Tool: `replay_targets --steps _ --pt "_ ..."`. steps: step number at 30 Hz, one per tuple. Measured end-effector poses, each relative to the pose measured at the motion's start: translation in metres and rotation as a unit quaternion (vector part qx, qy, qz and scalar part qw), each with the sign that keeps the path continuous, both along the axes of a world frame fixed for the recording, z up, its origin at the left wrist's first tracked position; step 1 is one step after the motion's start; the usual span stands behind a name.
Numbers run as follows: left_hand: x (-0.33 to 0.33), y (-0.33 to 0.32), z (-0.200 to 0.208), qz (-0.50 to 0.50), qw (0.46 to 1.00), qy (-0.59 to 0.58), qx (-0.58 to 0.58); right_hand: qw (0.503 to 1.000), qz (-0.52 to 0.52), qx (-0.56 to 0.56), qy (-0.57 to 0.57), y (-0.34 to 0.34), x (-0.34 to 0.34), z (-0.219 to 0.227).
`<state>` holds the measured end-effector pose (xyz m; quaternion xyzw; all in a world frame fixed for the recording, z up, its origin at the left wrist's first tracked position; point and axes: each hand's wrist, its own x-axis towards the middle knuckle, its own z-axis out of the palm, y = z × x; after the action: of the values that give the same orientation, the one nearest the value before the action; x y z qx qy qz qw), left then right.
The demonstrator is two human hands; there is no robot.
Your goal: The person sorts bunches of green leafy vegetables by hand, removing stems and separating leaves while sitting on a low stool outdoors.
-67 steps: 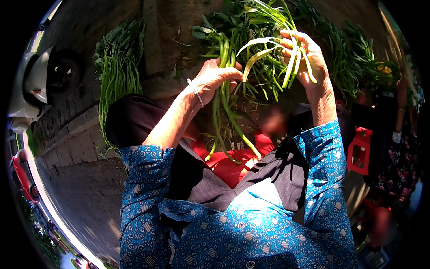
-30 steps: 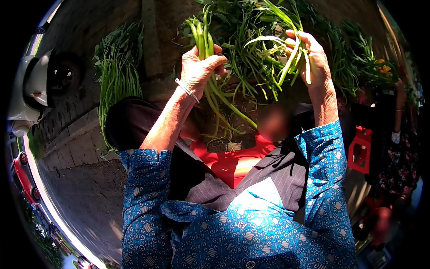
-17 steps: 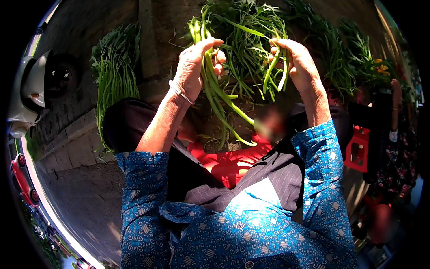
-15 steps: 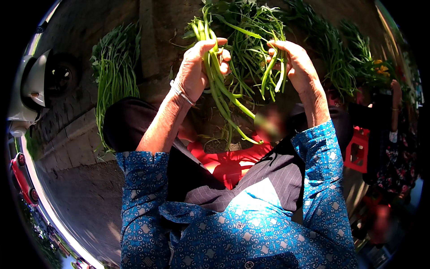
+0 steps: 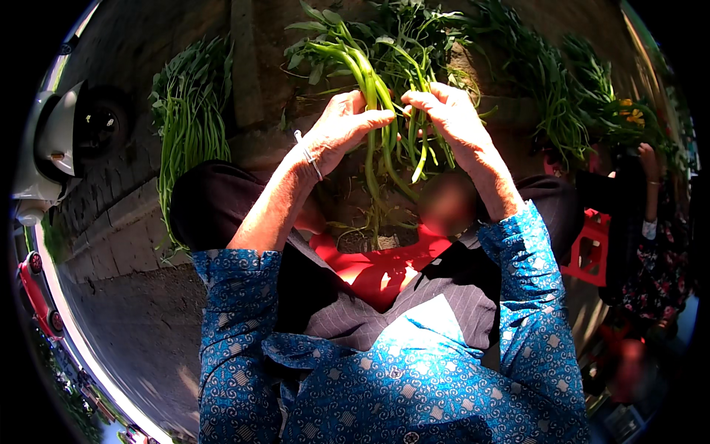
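Observation:
Both hands are raised in front of my knees. My left hand [image 5: 342, 131] is closed round a bunch of long green water spinach stems [image 5: 367, 70], thumb across them; leaves show at the top and the cut ends hang down. Close beside it, my right hand [image 5: 457, 124] pinches a few thinner water spinach stems [image 5: 418, 164] between thumb and fingers. Beyond the hands lies a loose pile of water spinach [image 5: 414, 22] with dark leaves, partly hidden by the held stems.
A sorted bundle of water spinach [image 5: 194, 122] lies at the left, more greens [image 5: 551, 96] at the far right. A red stool [image 5: 589, 248] and another person's arm [image 5: 651, 174] are at the right. A parked vehicle [image 5: 52, 152] stands at the far left.
My right hand has moved left, close to my left hand, with its stems. My left hand has shifted slightly down and right, its bunch now held more upright.

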<state>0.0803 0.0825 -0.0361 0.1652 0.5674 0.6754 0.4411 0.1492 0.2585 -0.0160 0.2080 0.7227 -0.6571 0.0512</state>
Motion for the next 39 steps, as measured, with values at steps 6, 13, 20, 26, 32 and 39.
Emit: replay_targets --steps 6,13,20,26,32,39 --pt "0.006 0.004 -0.004 0.004 0.997 0.063 -0.051 0.999 0.032 0.009 0.003 -0.007 0.003 -0.014" --pt "0.01 0.004 -0.01 0.005 0.997 0.051 -0.049 0.991 0.032 0.125 -0.038 -0.012 0.004 -0.016" --pt "-0.001 -0.003 -0.001 0.031 0.998 -0.044 -0.025 0.998 -0.049 0.039 0.008 0.003 0.002 -0.005" --pt "-0.016 -0.019 0.01 0.158 0.977 -0.137 0.03 0.993 -0.113 0.017 0.041 0.04 -0.002 -0.001" --pt "-0.031 -0.037 0.005 0.166 0.965 -0.128 0.156 0.987 -0.149 -0.002 0.06 0.06 0.005 0.014" --pt "-0.036 -0.039 0.021 0.151 0.959 -0.151 0.185 0.968 -0.176 -0.169 0.065 0.077 0.005 0.02"
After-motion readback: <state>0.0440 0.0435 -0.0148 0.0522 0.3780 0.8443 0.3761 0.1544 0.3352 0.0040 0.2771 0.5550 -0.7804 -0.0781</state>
